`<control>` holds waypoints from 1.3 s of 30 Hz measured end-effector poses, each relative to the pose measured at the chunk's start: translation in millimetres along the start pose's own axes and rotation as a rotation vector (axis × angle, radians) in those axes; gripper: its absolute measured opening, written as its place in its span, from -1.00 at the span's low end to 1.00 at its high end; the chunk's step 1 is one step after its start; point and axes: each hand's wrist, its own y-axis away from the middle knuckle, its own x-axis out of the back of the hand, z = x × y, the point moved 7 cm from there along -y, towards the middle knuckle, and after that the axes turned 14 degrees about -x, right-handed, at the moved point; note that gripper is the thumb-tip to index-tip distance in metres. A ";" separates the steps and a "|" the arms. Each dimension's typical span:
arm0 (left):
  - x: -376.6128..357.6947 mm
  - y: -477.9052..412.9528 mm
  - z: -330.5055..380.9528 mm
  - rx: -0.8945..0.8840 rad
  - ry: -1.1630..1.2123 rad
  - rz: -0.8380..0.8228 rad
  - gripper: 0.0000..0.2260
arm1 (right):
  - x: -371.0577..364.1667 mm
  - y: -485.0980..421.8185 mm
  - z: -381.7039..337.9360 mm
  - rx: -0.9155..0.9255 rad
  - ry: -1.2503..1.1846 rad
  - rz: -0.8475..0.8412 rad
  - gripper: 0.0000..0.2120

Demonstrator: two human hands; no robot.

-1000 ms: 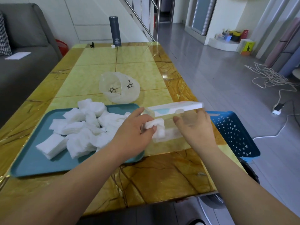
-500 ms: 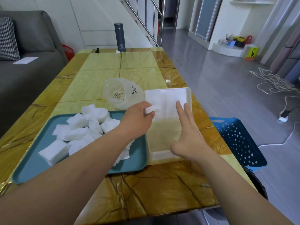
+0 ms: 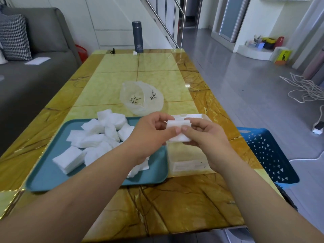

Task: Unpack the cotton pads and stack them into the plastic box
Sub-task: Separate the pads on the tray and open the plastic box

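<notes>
My left hand and right hand pinch a small stack of cotton pads in curled fingers, just above the clear plastic box by the right edge of the table. A teal tray of loose pads fills the near left, and a dark flask stands at the far edge. A grey sofa lies to the left, and a blue basket sits on the floor to the right.

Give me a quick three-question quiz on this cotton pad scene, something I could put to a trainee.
1. True or false: loose cotton pads lie on the teal tray.
2. What do the left hand and right hand hold between them?
3. Fill in: the clear plastic box lies to the tray's ___.
Key: 1 true; 2 a small stack of cotton pads; 3 right.
</notes>
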 end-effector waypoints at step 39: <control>2.3 18.7 -34.1 0.122 -0.324 -0.058 -0.77 | -48.0 7.5 -7.4 -0.076 0.782 0.057 -0.90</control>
